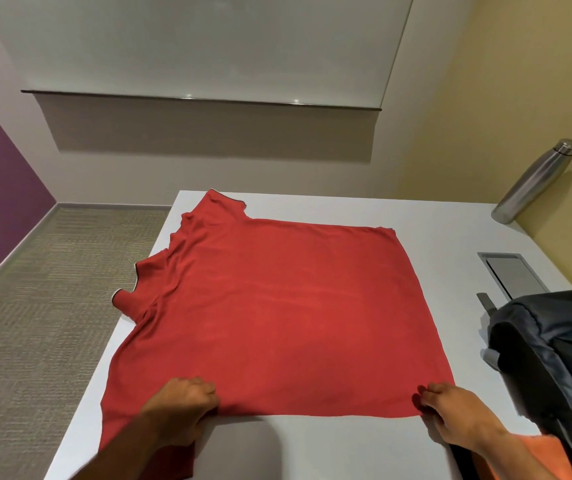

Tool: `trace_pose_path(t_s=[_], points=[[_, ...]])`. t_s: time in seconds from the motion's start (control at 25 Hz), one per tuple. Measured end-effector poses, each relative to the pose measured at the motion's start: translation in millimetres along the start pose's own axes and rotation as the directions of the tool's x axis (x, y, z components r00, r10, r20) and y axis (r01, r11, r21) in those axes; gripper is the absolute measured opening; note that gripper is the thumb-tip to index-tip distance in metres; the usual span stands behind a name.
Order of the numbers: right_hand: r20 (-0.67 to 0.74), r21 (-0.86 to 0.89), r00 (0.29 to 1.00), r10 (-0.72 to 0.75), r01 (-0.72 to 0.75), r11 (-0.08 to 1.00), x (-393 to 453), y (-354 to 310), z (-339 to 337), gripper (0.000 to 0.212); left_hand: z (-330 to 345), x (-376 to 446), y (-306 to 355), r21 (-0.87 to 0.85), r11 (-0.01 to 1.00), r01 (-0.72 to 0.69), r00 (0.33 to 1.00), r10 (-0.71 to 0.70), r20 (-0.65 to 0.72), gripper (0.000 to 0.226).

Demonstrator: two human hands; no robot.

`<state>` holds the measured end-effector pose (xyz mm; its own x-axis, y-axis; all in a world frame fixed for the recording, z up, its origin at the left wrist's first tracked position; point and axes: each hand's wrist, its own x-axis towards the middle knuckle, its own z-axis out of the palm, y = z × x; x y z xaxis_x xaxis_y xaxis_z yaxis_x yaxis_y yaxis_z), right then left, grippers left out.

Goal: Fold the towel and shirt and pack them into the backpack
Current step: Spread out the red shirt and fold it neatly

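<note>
A red shirt (277, 306) lies spread flat on the white table (433, 223), with its collar and sleeves toward the left edge. My left hand (180, 407) grips the shirt's near edge on the left. At the near right corner my right hand (451, 417) pinches the hem. A dark grey backpack (551, 362) stands open at the right side of the table, with blue lining showing inside. An orange cloth (537, 455), possibly the towel, lies by the backpack at the bottom right, partly behind my right arm.
A steel bottle (534, 181) stands at the table's far right corner against the yellow wall. A grey cable hatch (509, 275) is set into the tabletop behind the backpack. Carpeted floor lies to the left of the table.
</note>
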<state>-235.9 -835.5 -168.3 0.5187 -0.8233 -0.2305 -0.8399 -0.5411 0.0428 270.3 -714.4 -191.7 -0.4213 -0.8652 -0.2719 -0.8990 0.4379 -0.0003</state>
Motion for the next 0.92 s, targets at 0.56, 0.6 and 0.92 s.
trace_pose_path(t_s=[0.56, 0.6, 0.92], points=[[0.093, 0.144, 0.991, 0.096, -0.109, 0.984, 79.7, 44.0, -71.2, 0.041, -90.7, 51.9, -79.4, -0.004, 0.922, 0.386, 0.893, -0.373, 0.251, 0.040], [0.087, 0.125, 0.990, 0.111, -0.121, 0.985, 91.2, 48.1, -76.4, 0.039, -98.8, 61.5, -84.8, 0.029, 0.914, 0.405, 0.886, -0.400, 0.234, 0.040], [0.064, 0.157, 0.991, 0.121, -0.130, 0.979, 169.0, 74.4, -88.4, 0.030, -128.7, 136.4, -127.7, 0.202, 0.844, 0.497, 0.828, -0.531, 0.181, 0.034]])
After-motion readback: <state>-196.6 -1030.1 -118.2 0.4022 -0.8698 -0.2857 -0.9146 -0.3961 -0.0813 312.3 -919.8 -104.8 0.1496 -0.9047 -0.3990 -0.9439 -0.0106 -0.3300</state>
